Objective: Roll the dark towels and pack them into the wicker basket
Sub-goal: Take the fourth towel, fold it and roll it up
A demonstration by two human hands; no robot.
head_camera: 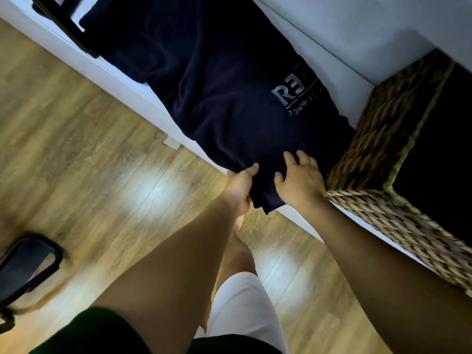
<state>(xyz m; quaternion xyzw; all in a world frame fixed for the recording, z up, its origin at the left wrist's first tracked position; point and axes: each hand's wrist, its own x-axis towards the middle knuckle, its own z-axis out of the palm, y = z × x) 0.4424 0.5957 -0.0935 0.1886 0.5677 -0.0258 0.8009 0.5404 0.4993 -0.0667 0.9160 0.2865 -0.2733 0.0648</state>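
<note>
A dark navy towel [217,80] with a grey logo lies spread along a white table [143,98], its near end hanging over the table's front edge. My left hand [240,187] grips that hanging end, thumb on top of the cloth. My right hand [298,180] rests on the towel just to the right, fingers spread and fairly straight. The wicker basket [378,139] stands on the table right beside my right hand. Its inside is dark, and I cannot tell what it holds.
A wooden floor [89,154] lies below the table edge. A dark chair or bag [25,264] sits at the lower left. A black bar [63,24] crosses the table's far left end. A white wall runs behind the table.
</note>
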